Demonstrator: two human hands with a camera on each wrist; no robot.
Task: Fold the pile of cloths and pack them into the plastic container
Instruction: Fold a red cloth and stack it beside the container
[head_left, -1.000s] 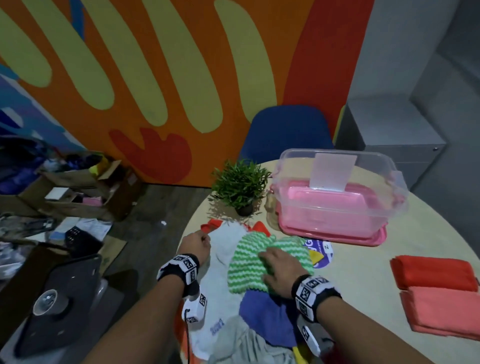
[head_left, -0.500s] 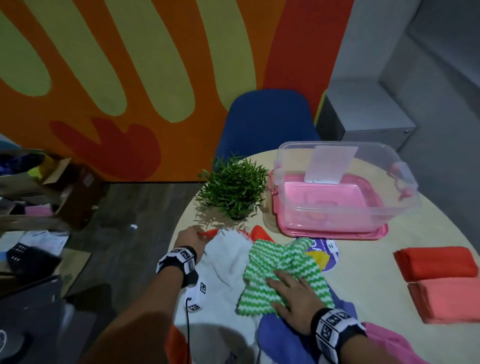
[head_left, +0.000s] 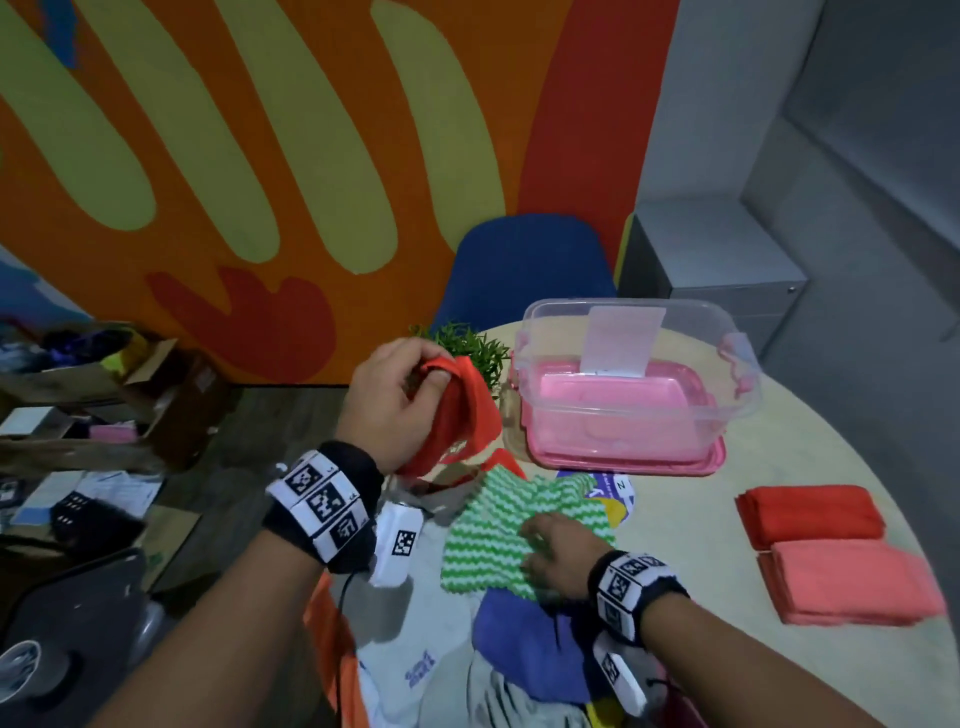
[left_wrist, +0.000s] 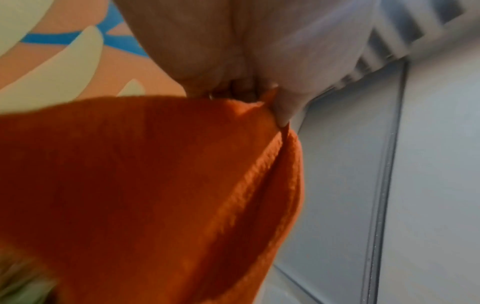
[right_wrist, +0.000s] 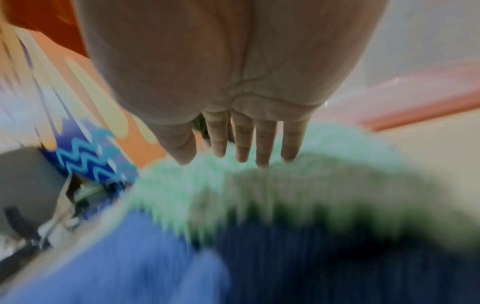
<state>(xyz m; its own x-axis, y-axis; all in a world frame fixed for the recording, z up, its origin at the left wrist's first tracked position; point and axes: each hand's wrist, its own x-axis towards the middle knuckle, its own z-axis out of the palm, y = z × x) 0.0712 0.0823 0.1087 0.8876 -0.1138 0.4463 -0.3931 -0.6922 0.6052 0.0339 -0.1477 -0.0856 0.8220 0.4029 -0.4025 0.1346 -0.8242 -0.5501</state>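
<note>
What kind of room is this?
Probably an office or studio corner: a painted mural wall, a grey filing cabinet, a round table with a blue chair.

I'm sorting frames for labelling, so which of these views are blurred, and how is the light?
Head view: dim and fairly sharp, though the left hand and its orange cloth are slightly smeared. Left wrist view: the orange cloth is clear, the background streaked. Right wrist view: heavy motion blur on the green striped cloth and blue cloth; the right hand's fingers stay readable.
</note>
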